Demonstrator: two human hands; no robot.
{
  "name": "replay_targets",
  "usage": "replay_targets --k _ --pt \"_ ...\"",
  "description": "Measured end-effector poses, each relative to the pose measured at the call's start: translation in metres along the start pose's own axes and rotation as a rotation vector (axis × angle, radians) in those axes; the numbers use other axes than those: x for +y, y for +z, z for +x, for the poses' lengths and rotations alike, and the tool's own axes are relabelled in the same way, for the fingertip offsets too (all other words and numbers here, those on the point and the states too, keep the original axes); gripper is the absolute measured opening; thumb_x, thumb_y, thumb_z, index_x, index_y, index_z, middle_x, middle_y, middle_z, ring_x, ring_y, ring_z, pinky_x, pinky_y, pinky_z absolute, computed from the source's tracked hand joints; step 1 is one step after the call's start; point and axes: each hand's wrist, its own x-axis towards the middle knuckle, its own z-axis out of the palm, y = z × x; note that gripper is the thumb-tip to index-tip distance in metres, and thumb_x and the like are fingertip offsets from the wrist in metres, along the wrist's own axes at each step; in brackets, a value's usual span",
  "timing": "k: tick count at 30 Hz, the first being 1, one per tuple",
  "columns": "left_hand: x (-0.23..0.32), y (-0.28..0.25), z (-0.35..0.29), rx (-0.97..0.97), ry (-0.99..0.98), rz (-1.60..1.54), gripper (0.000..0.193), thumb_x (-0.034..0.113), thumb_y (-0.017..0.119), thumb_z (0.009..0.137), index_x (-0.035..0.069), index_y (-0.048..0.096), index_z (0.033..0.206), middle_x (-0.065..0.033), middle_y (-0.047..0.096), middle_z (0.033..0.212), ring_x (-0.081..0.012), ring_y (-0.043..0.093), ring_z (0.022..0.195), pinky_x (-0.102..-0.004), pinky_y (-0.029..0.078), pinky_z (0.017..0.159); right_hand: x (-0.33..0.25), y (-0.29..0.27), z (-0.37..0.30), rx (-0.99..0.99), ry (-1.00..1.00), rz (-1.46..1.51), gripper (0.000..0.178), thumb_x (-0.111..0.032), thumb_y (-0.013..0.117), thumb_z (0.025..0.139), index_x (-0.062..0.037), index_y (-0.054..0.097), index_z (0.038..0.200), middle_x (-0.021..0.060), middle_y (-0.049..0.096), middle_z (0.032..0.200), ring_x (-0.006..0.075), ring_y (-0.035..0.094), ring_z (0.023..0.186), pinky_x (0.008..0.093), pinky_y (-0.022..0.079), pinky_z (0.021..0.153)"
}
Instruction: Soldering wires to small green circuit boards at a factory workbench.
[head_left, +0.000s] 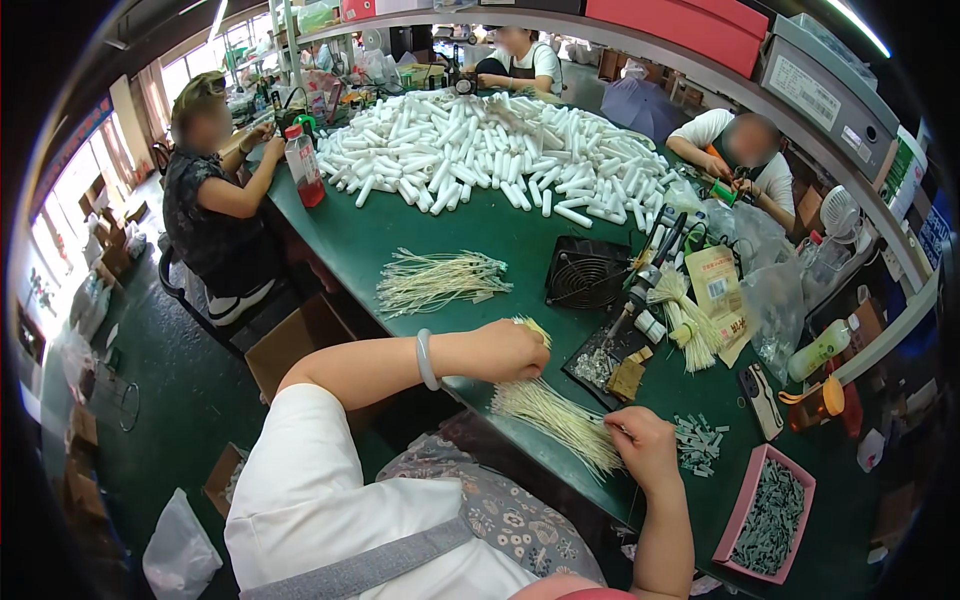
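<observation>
A bundle of thin cream-coloured wires (555, 415) lies along the near edge of the green table. My left hand (505, 352), with a pale bangle on its wrist, is closed over the far part of this bundle, and yellowish ends show beyond the fingers. At the near ends of the wires, my right hand (645, 445) has thumb and fingertips pinched together; what is between them is too small to make out. Just right of that hand is a loose pile of small grey pieces (700, 445). A second spread of wires (440, 280) lies farther off to the left.
A pink box of grey pieces (723, 545) stands at the right. Ahead are a black fan (583, 272), a soldering iron in its holder (640, 290) and a phone (762, 400). White tubes (480, 145) are heaped farther back. Three people sit around the table.
</observation>
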Motion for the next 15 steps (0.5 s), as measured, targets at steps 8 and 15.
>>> replay_targets --k 8,15 --pt "0.020 -0.008 -0.003 0.092 -0.102 -0.070 0.016 0.021 0.058 0.079 0.005 0.058 0.078 -0.0100 0.058 0.074 -0.0290 0.058 0.071 -0.0390 0.046 0.062 -0.005 -0.002 0.002 0.052 0.004 -0.014 0.008 -0.004 0.064 0.073 -0.0042 0.064 0.081 0.0095 0.063 0.078 0.0248 0.062 0.067 0.0305 0.049 0.060" --pt "0.032 -0.010 -0.004 0.268 -0.107 -0.153 0.015 0.021 0.058 0.079 0.006 0.057 0.081 -0.0113 0.059 0.074 -0.0301 0.058 0.071 -0.0399 0.045 0.062 -0.007 -0.002 0.001 0.033 0.080 0.090 0.009 -0.005 0.066 0.072 -0.0032 0.063 0.081 0.0112 0.064 0.085 0.0250 0.062 0.075 0.0307 0.050 0.064"
